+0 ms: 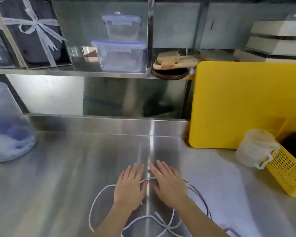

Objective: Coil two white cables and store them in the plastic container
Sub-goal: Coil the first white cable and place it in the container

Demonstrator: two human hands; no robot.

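Loose loops of white cable (99, 196) lie on the steel counter (58, 177) near its front edge, partly under my forearms. More white cable (197, 194) curves out to the right of my right wrist. My left hand (129, 187) and my right hand (167, 183) are side by side, palms down, fingers spread, over the cables, and neither grips anything. Two clear plastic containers with blue-clipped lids, a small one (122, 26) stacked on a larger one (120, 55), stand on the shelf above.
A yellow cutting board (246, 103) leans at the right, with a translucent jug (254, 147) and a yellow perforated basket (287, 173) in front. A large clear jar (5, 127) stands at the left. Wooden dishes (173, 65) and boxes sit on the shelf.
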